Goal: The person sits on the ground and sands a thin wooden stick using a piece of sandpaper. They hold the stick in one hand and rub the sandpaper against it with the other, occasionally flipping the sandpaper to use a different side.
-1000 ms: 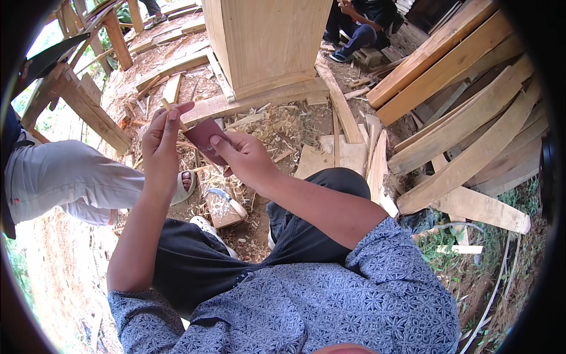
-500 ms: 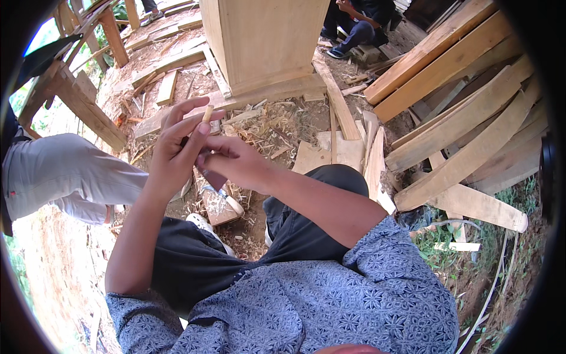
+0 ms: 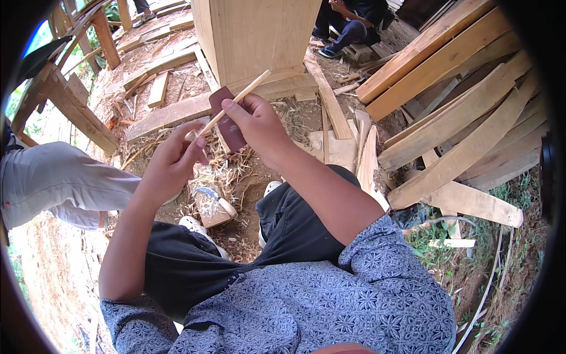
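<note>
A person's two bare hands meet in front of them above ground strewn with wood shavings. The left hand pinches the lower end of a slim, straight, pale wooden stick. The right hand is clamped on a reddish-brown rectangular sheet, apparently sandpaper, with its thumb pressing the stick against it; the stick's far end juts past, up and to the right. The stick appears already cut to a slender form, with smoothing seemingly under way; how much of its surface remains rough cannot be told. Below the hands, a curved-bladed knife with a pale handle lies on a small wooden block, unheld. Beyond stands a tall, pale wooden box-like piece.
</note>
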A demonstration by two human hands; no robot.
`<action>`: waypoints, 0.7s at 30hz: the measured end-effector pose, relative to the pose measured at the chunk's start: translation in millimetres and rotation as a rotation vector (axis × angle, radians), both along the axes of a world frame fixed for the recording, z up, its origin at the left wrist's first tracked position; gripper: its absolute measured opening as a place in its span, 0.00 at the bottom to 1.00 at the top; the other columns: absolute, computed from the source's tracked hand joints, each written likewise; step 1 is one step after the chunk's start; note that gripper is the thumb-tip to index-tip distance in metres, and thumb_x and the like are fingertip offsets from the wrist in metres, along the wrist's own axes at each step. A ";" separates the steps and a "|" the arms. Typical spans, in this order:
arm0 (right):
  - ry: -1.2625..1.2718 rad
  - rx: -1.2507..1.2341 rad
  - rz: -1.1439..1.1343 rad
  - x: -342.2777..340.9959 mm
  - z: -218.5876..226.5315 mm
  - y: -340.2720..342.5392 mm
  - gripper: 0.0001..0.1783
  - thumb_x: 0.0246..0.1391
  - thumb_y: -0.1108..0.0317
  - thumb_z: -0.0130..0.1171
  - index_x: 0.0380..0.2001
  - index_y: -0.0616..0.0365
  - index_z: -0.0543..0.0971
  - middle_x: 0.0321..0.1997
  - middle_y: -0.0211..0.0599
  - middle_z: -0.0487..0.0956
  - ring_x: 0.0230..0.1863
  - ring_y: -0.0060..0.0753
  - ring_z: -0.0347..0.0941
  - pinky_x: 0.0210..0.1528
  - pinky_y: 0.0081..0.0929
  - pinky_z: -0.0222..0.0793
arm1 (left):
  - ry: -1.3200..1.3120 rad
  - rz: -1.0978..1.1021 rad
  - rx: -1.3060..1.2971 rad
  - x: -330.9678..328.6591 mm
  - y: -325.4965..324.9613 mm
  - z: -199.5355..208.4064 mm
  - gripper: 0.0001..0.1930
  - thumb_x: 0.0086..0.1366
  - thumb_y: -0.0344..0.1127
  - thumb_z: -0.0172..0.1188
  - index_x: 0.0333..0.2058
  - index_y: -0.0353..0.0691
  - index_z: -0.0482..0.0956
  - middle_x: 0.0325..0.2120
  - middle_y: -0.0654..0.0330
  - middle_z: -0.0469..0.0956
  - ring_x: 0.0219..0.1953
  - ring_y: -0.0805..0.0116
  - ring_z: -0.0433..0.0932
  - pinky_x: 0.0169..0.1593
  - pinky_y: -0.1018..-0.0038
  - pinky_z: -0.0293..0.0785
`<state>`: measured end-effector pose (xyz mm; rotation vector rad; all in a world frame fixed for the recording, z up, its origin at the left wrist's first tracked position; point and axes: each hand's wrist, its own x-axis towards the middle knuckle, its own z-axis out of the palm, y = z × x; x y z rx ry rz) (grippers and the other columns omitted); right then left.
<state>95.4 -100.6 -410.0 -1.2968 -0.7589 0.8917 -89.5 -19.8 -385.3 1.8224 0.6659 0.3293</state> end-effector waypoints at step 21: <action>-0.055 0.285 0.308 -0.8 4.3 -4.4 0.29 0.58 0.67 0.67 0.60 0.62 0.71 0.50 0.32 0.79 0.48 0.24 0.78 0.51 0.25 0.76 | -0.148 0.038 0.072 6.5 -0.9 -20.3 0.08 0.75 0.32 0.46 0.42 0.36 0.73 0.22 0.69 0.64 0.25 0.82 0.61 0.28 0.80 0.58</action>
